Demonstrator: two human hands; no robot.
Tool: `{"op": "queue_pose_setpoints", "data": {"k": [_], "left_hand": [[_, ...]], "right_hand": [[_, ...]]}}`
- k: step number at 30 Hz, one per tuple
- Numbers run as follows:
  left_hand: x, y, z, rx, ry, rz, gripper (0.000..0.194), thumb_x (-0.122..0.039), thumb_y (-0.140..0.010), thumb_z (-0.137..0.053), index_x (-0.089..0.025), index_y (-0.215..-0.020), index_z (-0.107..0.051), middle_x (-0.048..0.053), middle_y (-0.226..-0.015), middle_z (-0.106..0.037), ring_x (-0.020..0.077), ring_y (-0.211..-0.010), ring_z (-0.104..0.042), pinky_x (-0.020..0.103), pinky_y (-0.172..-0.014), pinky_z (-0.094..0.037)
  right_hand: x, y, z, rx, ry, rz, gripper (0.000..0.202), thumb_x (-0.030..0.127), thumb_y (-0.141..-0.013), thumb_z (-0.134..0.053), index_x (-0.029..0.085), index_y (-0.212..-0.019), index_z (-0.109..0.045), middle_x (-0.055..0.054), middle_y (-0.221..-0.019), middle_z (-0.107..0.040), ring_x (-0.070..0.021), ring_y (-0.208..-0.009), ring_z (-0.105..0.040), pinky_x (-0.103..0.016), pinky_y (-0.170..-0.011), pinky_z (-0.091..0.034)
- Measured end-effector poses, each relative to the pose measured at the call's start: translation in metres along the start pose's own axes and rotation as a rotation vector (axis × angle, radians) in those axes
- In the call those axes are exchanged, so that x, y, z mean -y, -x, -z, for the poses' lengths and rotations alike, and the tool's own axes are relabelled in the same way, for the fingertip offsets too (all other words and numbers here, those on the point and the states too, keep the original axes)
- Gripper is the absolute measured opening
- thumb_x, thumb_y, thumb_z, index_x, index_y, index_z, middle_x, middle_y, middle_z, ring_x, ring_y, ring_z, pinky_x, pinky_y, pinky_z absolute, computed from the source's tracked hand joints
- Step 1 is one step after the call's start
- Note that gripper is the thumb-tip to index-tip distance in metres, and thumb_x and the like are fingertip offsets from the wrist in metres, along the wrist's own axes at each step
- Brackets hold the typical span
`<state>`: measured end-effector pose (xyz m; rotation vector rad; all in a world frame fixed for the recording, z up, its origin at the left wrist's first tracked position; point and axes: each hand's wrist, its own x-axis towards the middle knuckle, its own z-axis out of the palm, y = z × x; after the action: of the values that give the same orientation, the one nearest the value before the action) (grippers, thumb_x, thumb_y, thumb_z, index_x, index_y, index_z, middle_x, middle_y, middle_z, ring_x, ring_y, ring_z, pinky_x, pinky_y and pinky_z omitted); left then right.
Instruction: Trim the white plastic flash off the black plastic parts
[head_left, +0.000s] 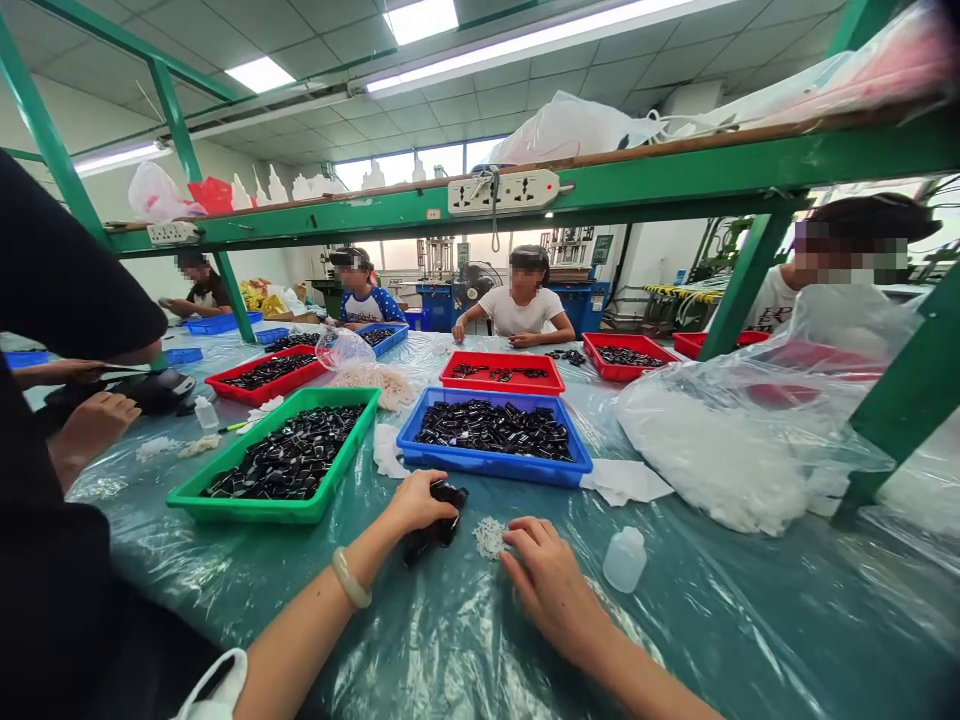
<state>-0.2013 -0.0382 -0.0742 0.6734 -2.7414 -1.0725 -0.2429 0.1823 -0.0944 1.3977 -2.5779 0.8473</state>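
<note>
My left hand (417, 503), with a pale bangle at the wrist, curls its fingers around glossy black plastic pieces (429, 540) on the table; how many it grips is partly hidden. Just to the right lies a small heap of tiny white parts (490, 538). Over that heap's right edge, my right hand (551, 575) has its fingers extended and slightly apart, with nothing visible in them. A translucent white squeeze bottle (625, 560) stands further right. Beyond my hands, a blue tray (487, 462) and a green tray (262, 510) hold many similar black pieces.
Red trays (502, 372) stand further back. A large clear bag of white material (720, 450) fills the right side beside a green post (904, 400). A green shelf beam (337, 215) with a power strip (502, 193) crosses overhead. A co-worker's hand (94, 430) is at left; others sit opposite.
</note>
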Motion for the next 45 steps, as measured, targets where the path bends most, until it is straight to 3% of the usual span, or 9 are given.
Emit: {"op": "queue_pose_setpoints", "data": {"k": [5, 9, 14, 18, 24, 30, 34, 37, 45], "left_hand": [[-0.005, 0.001, 0.01, 0.037, -0.016, -0.062, 0.084, -0.041, -0.059, -0.073, -0.009, -0.132, -0.044, 0.014, -0.132, -0.045, 0.0269, -0.122, -0.042, 0.032, -0.102, -0.031], [-0.005, -0.001, 0.02, 0.039, -0.058, -0.096, 0.073, -0.05, -0.075, -0.056, -0.009, -0.134, -0.041, 0.012, -0.134, -0.044, 0.0246, -0.122, -0.043, 0.029, -0.1, -0.033], [-0.01, 0.008, 0.025, -0.06, -0.208, -0.09, 0.051, -0.032, -0.082, -0.045, -0.006, -0.126, -0.05, 0.016, -0.12, -0.055, 0.0275, -0.108, -0.053, 0.036, -0.094, -0.037], [-0.022, 0.032, 0.008, 0.025, -0.327, -0.169, 0.029, -0.016, -0.072, -0.049, -0.014, -0.093, -0.07, 0.011, -0.099, -0.064, 0.0273, -0.098, -0.055, 0.037, -0.089, -0.038], [-0.031, 0.048, -0.035, 0.133, -0.365, -0.193, 0.03, -0.004, -0.066, -0.044, -0.011, -0.084, -0.068, 0.016, -0.094, -0.06, 0.0301, -0.099, -0.051, 0.041, -0.086, -0.037], [-0.038, 0.039, -0.025, 0.185, -0.025, -0.064, 0.024, -0.011, -0.063, -0.049, -0.01, -0.08, -0.066, 0.014, -0.084, -0.062, 0.0302, -0.089, -0.056, 0.041, -0.079, -0.041], [-0.056, 0.046, -0.024, 0.381, 0.397, 0.043, 0.031, -0.035, -0.064, -0.055, -0.011, -0.084, -0.06, 0.008, -0.071, -0.061, 0.0179, -0.059, -0.058, 0.027, -0.054, -0.043], [-0.069, 0.053, -0.034, 0.455, 0.618, 0.091, 0.039, -0.043, -0.059, -0.062, -0.011, -0.079, -0.054, 0.006, -0.065, -0.059, 0.0151, -0.056, -0.058, 0.023, -0.051, -0.043], [-0.073, 0.057, -0.05, 0.53, 0.826, 0.09, 0.04, -0.046, -0.061, -0.07, -0.008, -0.067, -0.058, 0.006, -0.057, -0.056, 0.0114, -0.046, -0.054, 0.016, -0.038, -0.037]], "right_hand": [[-0.014, 0.016, 0.005, -0.039, -0.079, 0.058, 0.017, 0.015, -0.086, -0.044, 0.015, -0.092, -0.06, -0.009, -0.101, -0.058, -0.0214, -0.096, -0.053, -0.039, -0.081, -0.045], [-0.023, 0.022, 0.003, -0.103, -0.131, 0.108, 0.018, 0.016, -0.087, -0.043, 0.015, -0.09, -0.06, -0.009, -0.098, -0.059, -0.02, -0.092, -0.056, -0.036, -0.078, -0.048], [-0.032, 0.029, 0.0, -0.216, -0.173, 0.168, 0.018, 0.019, -0.088, -0.042, 0.016, -0.088, -0.059, -0.009, -0.095, -0.061, -0.018, -0.091, -0.058, -0.033, -0.078, -0.05], [-0.035, 0.032, 0.0, -0.28, -0.183, 0.197, 0.016, 0.019, -0.087, -0.044, 0.017, -0.087, -0.059, -0.008, -0.091, -0.062, -0.0171, -0.086, -0.06, -0.031, -0.074, -0.051], [-0.033, 0.032, -0.001, -0.317, -0.177, 0.221, 0.013, 0.017, -0.085, -0.045, 0.019, -0.085, -0.058, -0.005, -0.085, -0.063, -0.0156, -0.081, -0.061, -0.028, -0.069, -0.052], [-0.034, 0.034, 0.001, -0.357, -0.17, 0.226, 0.014, 0.018, -0.085, -0.047, 0.02, -0.096, -0.055, -0.005, -0.088, -0.064, -0.0153, -0.082, -0.062, -0.026, -0.068, -0.053], [-0.033, 0.037, 0.003, -0.329, -0.213, 0.17, 0.038, 0.018, -0.083, -0.051, 0.024, -0.119, -0.043, -0.003, -0.093, -0.063, -0.0141, -0.087, -0.063, -0.026, -0.074, -0.053], [-0.031, 0.04, 0.005, -0.255, -0.293, 0.092, 0.057, 0.02, -0.079, -0.057, 0.025, -0.13, -0.032, -0.003, -0.096, -0.063, -0.0142, -0.089, -0.063, -0.028, -0.082, -0.052], [-0.028, 0.044, 0.011, -0.123, -0.55, -0.039, 0.052, 0.027, -0.079, -0.06, 0.024, -0.127, -0.043, -0.003, -0.09, -0.063, -0.0127, -0.083, -0.061, -0.025, -0.08, -0.051]]}}
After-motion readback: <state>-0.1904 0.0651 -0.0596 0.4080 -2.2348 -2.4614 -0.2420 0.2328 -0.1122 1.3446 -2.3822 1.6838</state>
